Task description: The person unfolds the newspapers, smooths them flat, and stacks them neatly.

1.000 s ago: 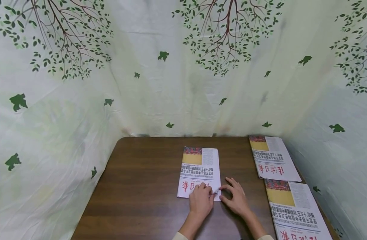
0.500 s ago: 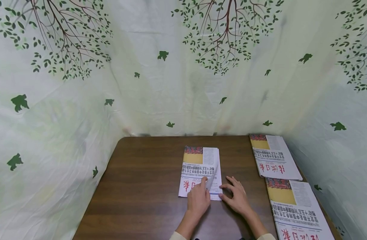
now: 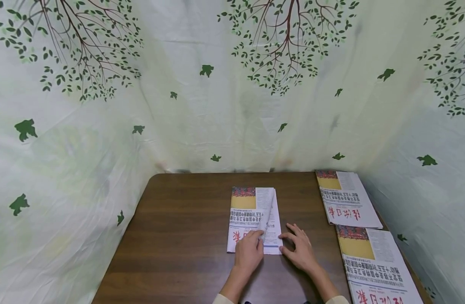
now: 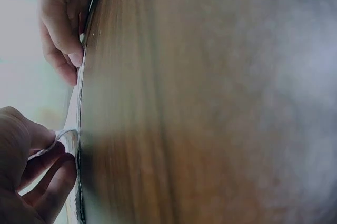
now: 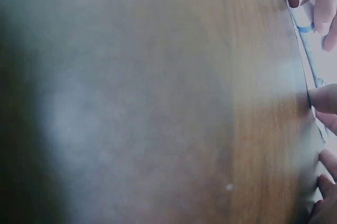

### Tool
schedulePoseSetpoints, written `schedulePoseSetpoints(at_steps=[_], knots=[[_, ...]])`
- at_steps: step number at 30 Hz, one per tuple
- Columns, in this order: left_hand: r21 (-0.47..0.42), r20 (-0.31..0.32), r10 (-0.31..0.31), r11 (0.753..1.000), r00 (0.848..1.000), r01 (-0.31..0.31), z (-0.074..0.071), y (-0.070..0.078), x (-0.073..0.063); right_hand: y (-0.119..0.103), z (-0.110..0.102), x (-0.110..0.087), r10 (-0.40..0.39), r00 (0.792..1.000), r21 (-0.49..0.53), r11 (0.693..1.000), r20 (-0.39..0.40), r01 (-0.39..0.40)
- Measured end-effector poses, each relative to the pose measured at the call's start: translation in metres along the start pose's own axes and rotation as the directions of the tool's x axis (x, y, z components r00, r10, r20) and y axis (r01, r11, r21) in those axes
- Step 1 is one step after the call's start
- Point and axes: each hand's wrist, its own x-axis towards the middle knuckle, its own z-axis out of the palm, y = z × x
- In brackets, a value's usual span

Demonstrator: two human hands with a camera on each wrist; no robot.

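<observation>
A folded newspaper (image 3: 243, 218) with red title characters lies on the brown table (image 3: 171, 236), upside down in the head view. My left hand (image 3: 249, 252) pinches the lower right part of its top sheet, which is lifted and curled leftward along a slanting fold. In the left wrist view, the thumb and fingers of the left hand (image 4: 37, 166) meet on the curled paper edge (image 4: 66, 132). My right hand (image 3: 298, 250) rests at the newspaper's right edge, thumb and index fingertip spread apart there, the other fingers loosely extended. Printed lines show on the page beneath.
Two more newspapers lie along the table's right side, a far one (image 3: 348, 200) and a near one (image 3: 378, 266) cut off by the frame's bottom. Behind the table hangs a pale curtain (image 3: 247, 126) printed with leaves and branches.
My left hand has drawn the sheet's lower right part up and leftward, so a slanting fold now shows. The right hand has stayed almost in place at the right edge.
</observation>
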Motion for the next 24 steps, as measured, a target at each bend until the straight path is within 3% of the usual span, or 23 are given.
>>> schedulePoseSetpoints(at_steps=[6,13,19,24], knots=[[-0.106,0.027,-0.004,0.994,1.000,0.007,-0.003,-0.010,0.000,-0.002,0.001,0.000,0.013,1.000,-0.028,1.000,0.025,-0.012],[-0.270,0.011,-0.024,0.962,1.000,0.026,-0.005,-0.021,0.000,-0.002,-0.002,0.000,0.030,0.999,-0.023,0.999,0.043,-0.029],[-0.266,0.021,-0.039,0.963,0.999,0.043,-0.011,-0.025,-0.002,-0.005,-0.006,0.001,0.080,0.991,-0.060,0.995,0.107,-0.074],[-0.263,-0.001,-0.038,0.964,0.999,0.036,-0.016,-0.029,-0.002,-0.007,-0.009,0.001,0.094,0.989,-0.103,0.991,0.110,-0.083]])
